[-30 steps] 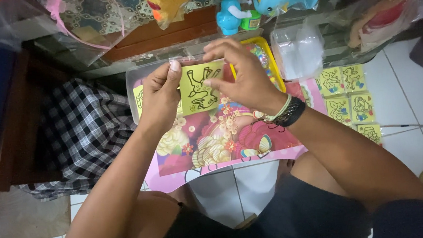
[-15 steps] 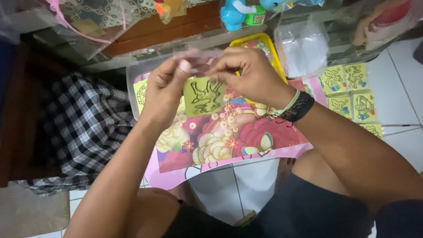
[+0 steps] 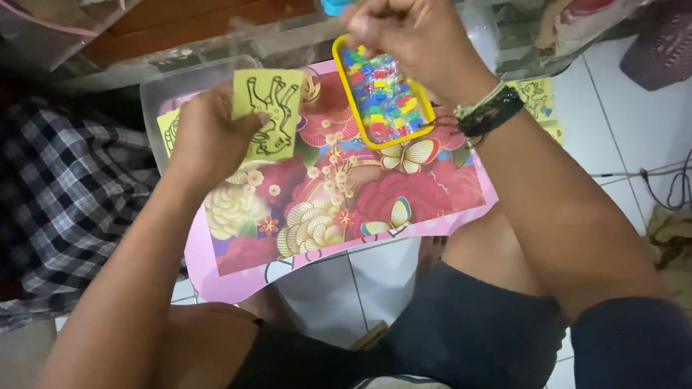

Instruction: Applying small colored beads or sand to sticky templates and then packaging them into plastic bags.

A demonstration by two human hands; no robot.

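We sit on a white tiled floor (image 3: 635, 140) with a small pink lap table (image 3: 339, 211) across our knees, its top printed with big red and cream flowers and butterflies. At ten o'clock of the table lies a checked black-and-white cloth (image 3: 54, 202); a clear plastic tub (image 3: 190, 80) sits at its eleven o'clock corner.

At one o'clock on the table rests a yellow tray (image 3: 350, 131) packed with small bright packets in many colours. Past the table edge at three o'clock a few more yellow cards (image 3: 537, 98) lie on the floor.

Our left hand (image 3: 209, 138) pinches a yellow card (image 3: 269, 112), thumb on its face and fingers behind, holding it upright above the table's eleven o'clock area. The card is a small rectangle with a black outline drawing of a long-legged animal; its surface looks flat and stiff.

Our right hand (image 3: 412, 33) is curled closed above the tray's twelve o'clock end; we cannot tell what its fingertips grip, if anything.

To do this well, we judge it best to grip the card by its edge only, keep its drawn face level, and bring the right hand to it slowly.
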